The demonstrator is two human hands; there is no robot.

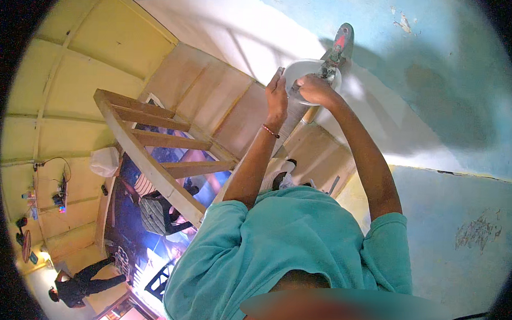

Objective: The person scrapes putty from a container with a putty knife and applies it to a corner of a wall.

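Note:
A white bowl point(292, 71) is held up in front of the wall, its mouth facing me. My left hand point(277, 96) grips its left side, fingers along the outside and rim. My right hand point(316, 89) is closed at the bowl's mouth, and a small dark piece shows by its fingers; what it is I cannot make out. A putty knife point(340, 44) with a dark and red handle lies across the far rim. Its grimy metal part points into the bowl, close to my right knuckles. The contents of the bowl are mostly hidden.
The blue wall point(384, 29) ahead has a broad white coated patch point(238, 24) and some peeling spots. A wooden ladder point(155, 139) stands at my left. Below are a patterned floor covering point(119, 211), a grey backpack point(155, 213) and a person point(79, 286) in dark clothes.

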